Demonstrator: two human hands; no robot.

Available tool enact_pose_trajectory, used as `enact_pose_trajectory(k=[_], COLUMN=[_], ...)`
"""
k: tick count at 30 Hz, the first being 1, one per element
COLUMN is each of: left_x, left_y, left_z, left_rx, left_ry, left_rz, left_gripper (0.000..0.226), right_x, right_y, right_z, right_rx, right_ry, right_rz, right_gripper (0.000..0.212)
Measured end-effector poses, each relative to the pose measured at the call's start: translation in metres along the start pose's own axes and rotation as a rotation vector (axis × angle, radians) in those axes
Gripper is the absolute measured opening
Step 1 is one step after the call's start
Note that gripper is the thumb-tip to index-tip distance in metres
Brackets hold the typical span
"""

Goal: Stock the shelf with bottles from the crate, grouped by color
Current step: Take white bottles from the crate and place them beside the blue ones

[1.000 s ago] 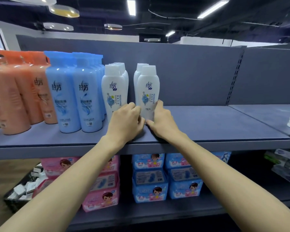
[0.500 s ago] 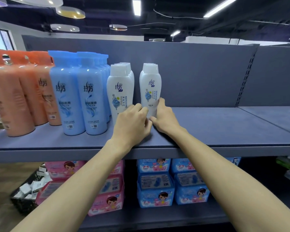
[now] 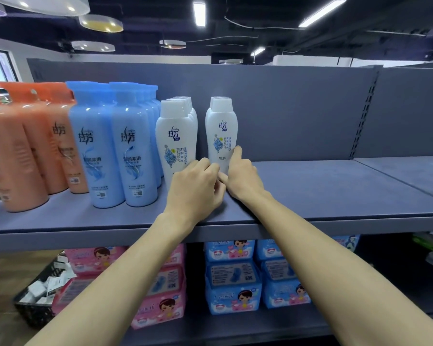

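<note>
On the grey shelf point(image 3: 310, 196), at about its middle, both hands meet at the foot of the front white bottle point(image 3: 221, 136) of the right-hand white row. The right hand point(image 3: 240, 178) lies against that bottle's lower right side, its index finger stretched up along the bottle and the thumb reaching across the base toward the other hand. The left hand point(image 3: 195, 191) sits just left of it with its fingers point(image 3: 210, 168) curled, knuckles up, the tips close against the bottle's lower left side; whether they actually pinch it I cannot tell, as the hand hides the contact. The bottle stands upright, with more white bottles lined up behind it toward the far back panel.

Just left, across a narrow gap, stands a second row of white bottles point(image 3: 176, 136), its front one partly hidden at the base by the left hand. Further left come two rows of taller blue bottles point(image 3: 113, 146), then orange bottles point(image 3: 28, 146) at the far left edge of view, blurred. Right of the hands the shelf runs bare to the next bay.

Below, on the lower shelf, lie stacked pink packs point(image 3: 160, 305) to the left and blue packs point(image 3: 233, 283) to the right. A dark crate point(image 3: 35, 308) sits on the floor at lower left, holding small white items too small to make out.
</note>
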State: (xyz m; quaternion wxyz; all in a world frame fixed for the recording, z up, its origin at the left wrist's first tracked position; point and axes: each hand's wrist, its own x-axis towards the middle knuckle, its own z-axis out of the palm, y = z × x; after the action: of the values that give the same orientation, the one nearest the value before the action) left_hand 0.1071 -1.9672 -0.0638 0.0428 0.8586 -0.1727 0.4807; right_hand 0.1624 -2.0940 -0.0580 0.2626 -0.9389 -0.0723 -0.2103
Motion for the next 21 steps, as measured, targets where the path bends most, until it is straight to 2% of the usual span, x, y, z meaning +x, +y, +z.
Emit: enact_pose_trajectory(k=[5, 10, 17, 21], left_x=[0.000, -0.001, 0.001, 0.002], left_y=[0.001, 0.000, 0.000, 0.003], left_z=[-0.001, 0.000, -0.003, -0.009], left_rx=[0.001, -0.012, -0.002, 0.006], left_ry=[0.007, -0.014, -0.027, -0.064], left_rz=[-0.010, -0.010, -0.017, 0.000], left_gripper=[0.019, 0.019, 0.020, 0.029], right_x=[0.000, 0.001, -0.002, -0.016], right_y=[0.002, 0.004, 0.001, -0.008], right_z=[0.003, 0.005, -0.001, -0.010], right_rx=[-0.018, -0.041, -0.065, -0.099], right_ry=[0.012, 0.037, 0.063, 0.111], right_rz=[-0.013, -0.023, 0.000, -0.032], right_gripper=[0.059, 0.068, 0.068, 0.051])
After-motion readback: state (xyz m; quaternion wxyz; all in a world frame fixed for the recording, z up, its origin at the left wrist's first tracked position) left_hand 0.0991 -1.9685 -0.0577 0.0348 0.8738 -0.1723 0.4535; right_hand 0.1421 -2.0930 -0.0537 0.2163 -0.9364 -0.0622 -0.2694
